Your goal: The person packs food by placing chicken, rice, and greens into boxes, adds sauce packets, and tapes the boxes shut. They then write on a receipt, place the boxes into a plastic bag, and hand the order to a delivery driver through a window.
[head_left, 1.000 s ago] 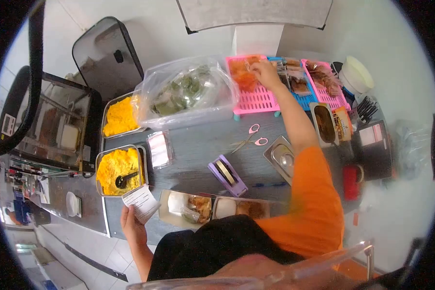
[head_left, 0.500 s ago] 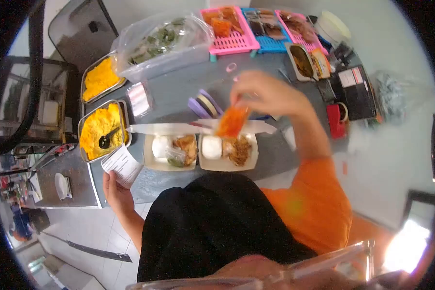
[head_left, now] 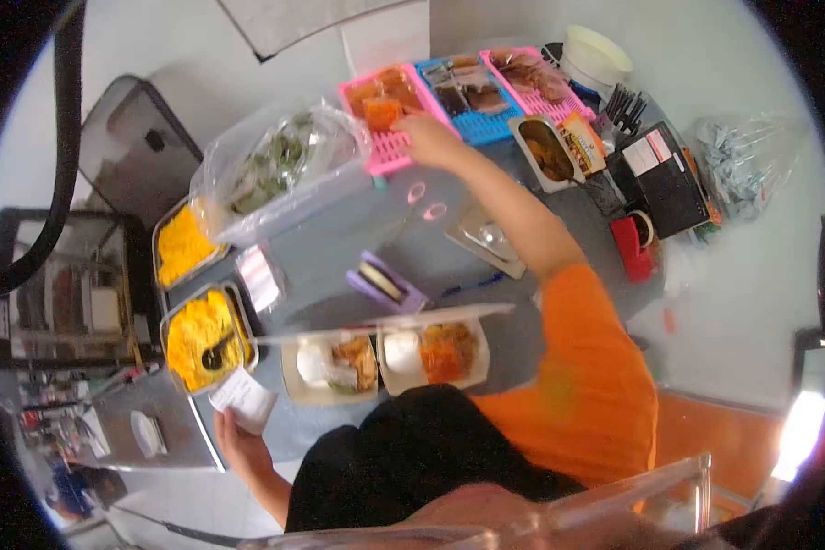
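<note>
Grey worktop point(head_left: 325, 246) below a pale wall point(head_left: 174, 37), with baskets and a clear tub point(head_left: 307, 206) along the far side and food boxes along the near side, probably to leave the middle for tools. On the left, a white slip point(head_left: 246, 399) pinched at its lower part by the left hand point(head_left: 240, 447), perhaps angled for reading. Well apart, at the end of an outstretched arm, the right hand point(head_left: 428, 142) at the near pink basket point(head_left: 390, 151), beside its orange packets point(head_left: 383, 112); fingertips partly hidden, so impossible to tell whether closed on anything. Next in the row, a blue basket point(head_left: 489, 126) and another pink basket point(head_left: 545, 108), each with its own packets, likely for keeping kinds apart.

Close to the body, a left box point(head_left: 291, 390) and a right box point(head_left: 482, 353), side by side with flaps up on the far side, presumably for open access from above. Inside the right one, beside a white mound point(head_left: 401, 350), an orange piece point(head_left: 445, 362).

Widest room for moving between the tub and the purple tape dispenser point(head_left: 408, 298), bounded rightward by pink-handled scissors point(head_left: 417, 192). Tighter under the right forearm, past a flat steel piece point(head_left: 477, 236) and a blue pen point(head_left: 472, 285). Little margin between boxes and body; pale left edge of the worktop near the slip
</note>
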A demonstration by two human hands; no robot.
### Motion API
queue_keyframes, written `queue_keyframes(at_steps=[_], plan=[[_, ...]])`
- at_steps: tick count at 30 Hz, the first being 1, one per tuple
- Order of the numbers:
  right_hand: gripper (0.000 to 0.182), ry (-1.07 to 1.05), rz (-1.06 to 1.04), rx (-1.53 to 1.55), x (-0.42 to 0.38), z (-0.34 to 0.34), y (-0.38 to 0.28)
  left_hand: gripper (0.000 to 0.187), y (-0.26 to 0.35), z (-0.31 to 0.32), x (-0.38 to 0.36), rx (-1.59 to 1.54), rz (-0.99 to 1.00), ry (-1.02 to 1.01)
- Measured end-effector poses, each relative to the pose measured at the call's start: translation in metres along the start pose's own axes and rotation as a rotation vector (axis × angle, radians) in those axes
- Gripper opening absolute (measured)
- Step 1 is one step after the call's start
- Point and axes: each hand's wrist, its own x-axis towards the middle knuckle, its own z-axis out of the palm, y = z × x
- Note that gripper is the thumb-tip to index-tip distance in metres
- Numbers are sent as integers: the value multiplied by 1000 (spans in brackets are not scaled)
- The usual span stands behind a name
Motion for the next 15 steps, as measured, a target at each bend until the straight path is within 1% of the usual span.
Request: queue_keyframes(at_steps=[1, 2, 4, 6, 8, 10, 12, 14, 15], plan=[[36, 111, -9, -162, 22, 26, 24, 33, -4, -2, 6, 14, 2, -6], [36, 131, -1, -170, 39, 44, 41, 34, -8, -6, 12, 27, 6, -14], [32, 293, 104, -332, 72, 67, 69, 37, -10, -7, 18, 49, 2, -24], [29, 256, 253, -390, 95, 85, 83, 39, -26, -18, 30, 130, 130, 32], [26, 253, 317, -212, 100, 77, 75, 39, -38, -12, 62, 150, 124, -41], [23, 555, 218, -327, 101, 110, 87, 39, -49, -3, 86, 172, 118, -106], [21, 430, 84, -560, 82, 89, 70, 40, -58, 7, 107, 194, 117, -168], [19, 467, 27, -496, 74, 86, 71, 40, -65, 15, 128, 210, 126, -220], [19, 478, 51, -514, 72, 83, 73, 40, -67, 20, 136, 214, 136, -241]])
